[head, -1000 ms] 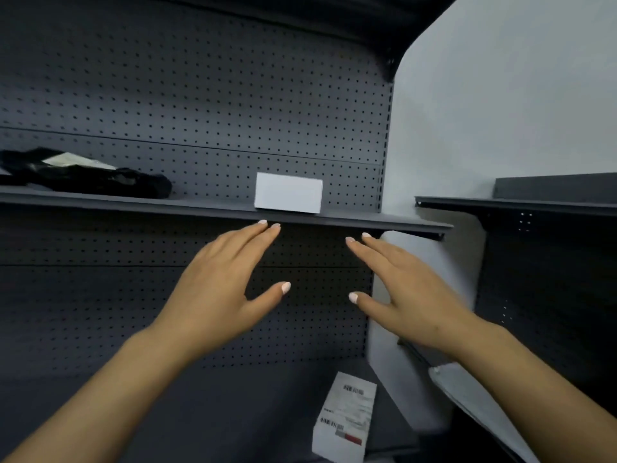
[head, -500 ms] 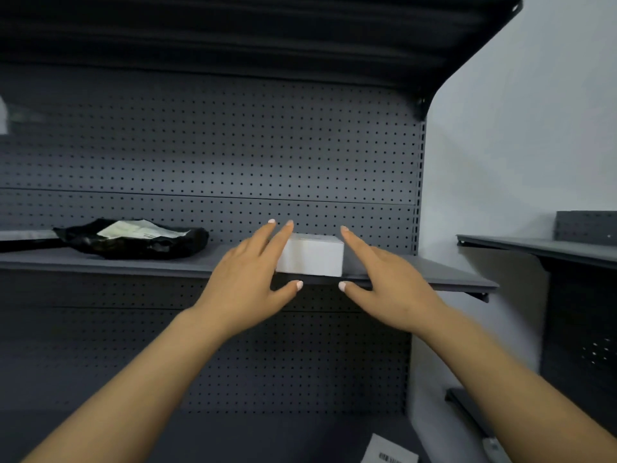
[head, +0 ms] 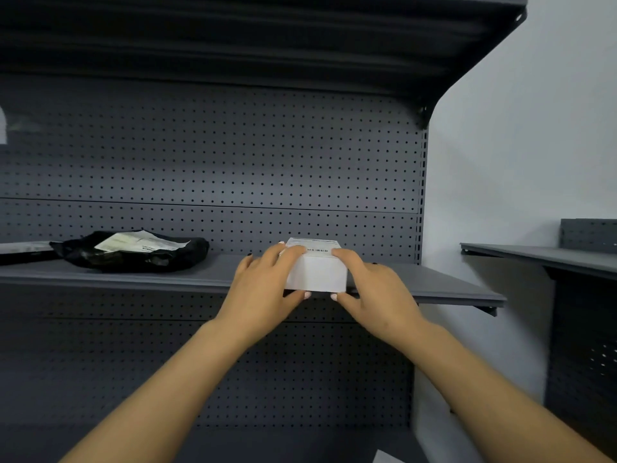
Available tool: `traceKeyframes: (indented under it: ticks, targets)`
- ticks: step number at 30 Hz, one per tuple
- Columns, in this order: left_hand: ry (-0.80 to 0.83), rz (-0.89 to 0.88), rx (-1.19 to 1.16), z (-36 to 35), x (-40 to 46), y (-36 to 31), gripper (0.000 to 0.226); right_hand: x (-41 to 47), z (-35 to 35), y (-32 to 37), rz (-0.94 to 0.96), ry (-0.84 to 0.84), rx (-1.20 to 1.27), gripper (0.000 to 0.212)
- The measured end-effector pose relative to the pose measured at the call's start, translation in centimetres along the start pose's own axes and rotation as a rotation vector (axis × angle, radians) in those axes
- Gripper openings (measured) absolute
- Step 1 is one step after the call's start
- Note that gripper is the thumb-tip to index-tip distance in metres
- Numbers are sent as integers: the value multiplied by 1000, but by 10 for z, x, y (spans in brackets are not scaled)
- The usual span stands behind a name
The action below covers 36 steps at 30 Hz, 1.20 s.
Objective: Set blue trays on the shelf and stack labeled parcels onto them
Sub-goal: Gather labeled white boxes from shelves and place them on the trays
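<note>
Two hands (head: 267, 289) (head: 374, 292) around white parcel (head: 317, 275), label up, long axis crosswise.

Two bare forearms, no sleeves, watch or jewellery visible, extend from the frame's bottom edge; the left hand (head: 263, 292) and right hand (head: 377, 295) show pale, light-polished thumbnails.
</note>
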<state>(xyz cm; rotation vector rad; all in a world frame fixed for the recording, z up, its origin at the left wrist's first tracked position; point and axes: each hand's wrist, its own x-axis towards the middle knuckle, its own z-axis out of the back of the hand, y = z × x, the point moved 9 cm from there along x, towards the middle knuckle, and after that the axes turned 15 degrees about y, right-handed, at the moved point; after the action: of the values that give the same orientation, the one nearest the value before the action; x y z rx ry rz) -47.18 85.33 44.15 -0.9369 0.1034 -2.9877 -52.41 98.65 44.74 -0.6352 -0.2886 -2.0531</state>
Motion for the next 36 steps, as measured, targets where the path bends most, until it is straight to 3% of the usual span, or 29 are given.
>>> traceKeyframes:
  ticks: [9,18,24,28,36]
  targets:
    - [19,-28,-98,16,-29,-14,88,-36,5,8,55,-153,-152,66]
    - [2,-114,-124,20,-89,-38,85,-91,6,43,183,-275,-146,70]
    - [-22,-176,1,1,-144,-56,83,-147,-12,67,240,-336,-129,66]
    - [-48,-186,-17,-17,-180,-60,80,-178,-32,76,258,-322,-98,59]
    - [137,-121,-101,-88,-234,-46,80,-220,-108,89,185,-150,37,60]
